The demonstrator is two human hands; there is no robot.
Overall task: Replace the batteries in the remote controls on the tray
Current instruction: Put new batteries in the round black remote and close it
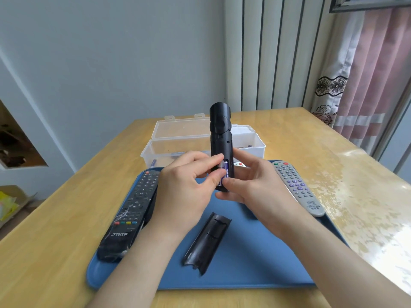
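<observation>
Two bare forearms reach in from the bottom edge and meet above a blue tray. Under everything is a wooden bench (66, 207), with a pale wall behind and a pink curtain (367, 74) at far right. On the bench lies the tray (244, 263). Touching its far edge is a clear plastic box (178, 147) with its lid thrown back.

A long black remote (131, 212) lies face up along the tray's left side, and a grey remote (298, 187) lies along the right rim. Between the two wrists, a black battery cover (206, 241) rests on the tray, hollow side up.

Above the tray's far half, the right hand (255, 185) holds a third remote (220, 134) upright. Its fingers (244, 165) wrap round the back and its thumb is at the open compartment's lower end. The left hand (186, 187) is curled, with thumb and forefinger pinching a purple battery (225, 172) that sits in that compartment.
</observation>
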